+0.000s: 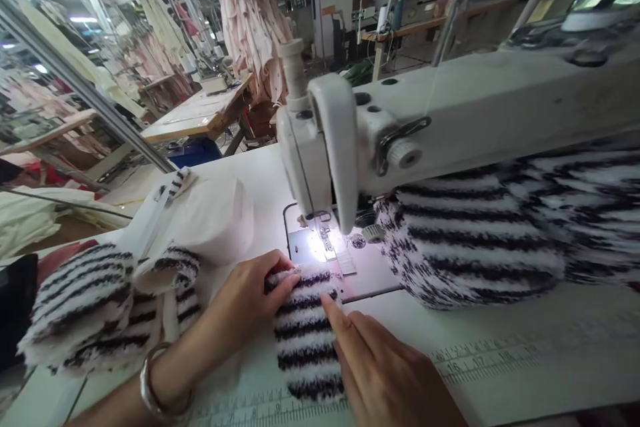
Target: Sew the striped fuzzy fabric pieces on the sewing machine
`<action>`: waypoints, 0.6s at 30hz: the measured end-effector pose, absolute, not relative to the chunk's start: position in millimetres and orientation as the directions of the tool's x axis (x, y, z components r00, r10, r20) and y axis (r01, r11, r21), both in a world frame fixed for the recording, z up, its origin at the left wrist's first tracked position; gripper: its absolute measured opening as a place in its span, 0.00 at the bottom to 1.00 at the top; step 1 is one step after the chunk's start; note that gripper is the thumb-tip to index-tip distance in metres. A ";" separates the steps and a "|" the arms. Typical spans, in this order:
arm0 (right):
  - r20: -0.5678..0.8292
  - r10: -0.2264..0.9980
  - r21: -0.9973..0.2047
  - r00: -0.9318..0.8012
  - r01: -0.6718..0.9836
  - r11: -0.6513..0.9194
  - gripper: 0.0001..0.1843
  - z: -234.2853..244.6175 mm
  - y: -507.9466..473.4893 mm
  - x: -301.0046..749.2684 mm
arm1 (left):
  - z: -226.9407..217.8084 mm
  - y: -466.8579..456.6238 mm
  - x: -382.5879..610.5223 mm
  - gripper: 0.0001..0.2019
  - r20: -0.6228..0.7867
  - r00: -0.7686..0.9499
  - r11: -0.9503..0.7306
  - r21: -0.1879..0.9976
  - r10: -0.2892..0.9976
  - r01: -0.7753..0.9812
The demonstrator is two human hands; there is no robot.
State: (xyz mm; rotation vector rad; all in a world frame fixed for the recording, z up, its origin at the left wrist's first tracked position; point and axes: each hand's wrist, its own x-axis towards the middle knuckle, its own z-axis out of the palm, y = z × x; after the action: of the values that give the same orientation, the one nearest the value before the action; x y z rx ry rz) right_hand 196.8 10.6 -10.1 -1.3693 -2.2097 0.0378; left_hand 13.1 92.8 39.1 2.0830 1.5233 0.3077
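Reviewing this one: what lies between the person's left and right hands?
A fuzzy, dark-and-white striped fabric piece lies between the left hand and the right hand, touched by both; the head view shows it.

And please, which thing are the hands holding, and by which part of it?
The left hand pinches the striped fuzzy piece at its far left corner. The right hand touches its right side; whether it grips is unclear.

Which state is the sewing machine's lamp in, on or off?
On. The presser foot and metal plate are brightly lit in white, just beyond the held striped fabric; the bulb itself is hidden.
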 end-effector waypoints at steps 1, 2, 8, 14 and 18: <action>0.427 0.837 -0.288 -0.342 0.826 0.484 0.29 -10.4 11.5 196.4 | 39.6 93.8 13.3 0.09 -0.134 0.331 -0.209 0.546 0.934 0.811; 0.426 0.835 -0.280 -0.349 0.826 0.488 0.29 -10.9 12.3 196.2 | 39.5 94.7 13.3 0.09 -0.139 0.327 -0.202 0.547 0.935 0.812; 0.425 0.839 -0.284 -0.339 0.831 0.479 0.27 -13.0 14.5 196.3 | 34.5 97.6 13.0 0.12 -0.164 0.315 -0.183 0.539 0.935 0.822; 0.363 0.867 -0.310 -0.340 0.834 0.457 0.26 -11.5 16.8 199.8 | 36.1 99.0 12.0 0.12 -0.146 0.314 -0.196 0.522 0.938 0.830; 0.406 0.850 -0.237 -0.336 0.859 0.453 0.23 1.9 17.0 203.1 | 46.4 88.5 9.0 0.11 0.160 0.355 -0.390 0.367 0.921 0.845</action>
State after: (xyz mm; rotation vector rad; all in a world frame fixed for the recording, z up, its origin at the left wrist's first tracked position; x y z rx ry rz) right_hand 203.1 17.0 1.9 -1.4294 -2.2343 -0.0265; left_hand 9.0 88.5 46.4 2.3960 1.5892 0.5050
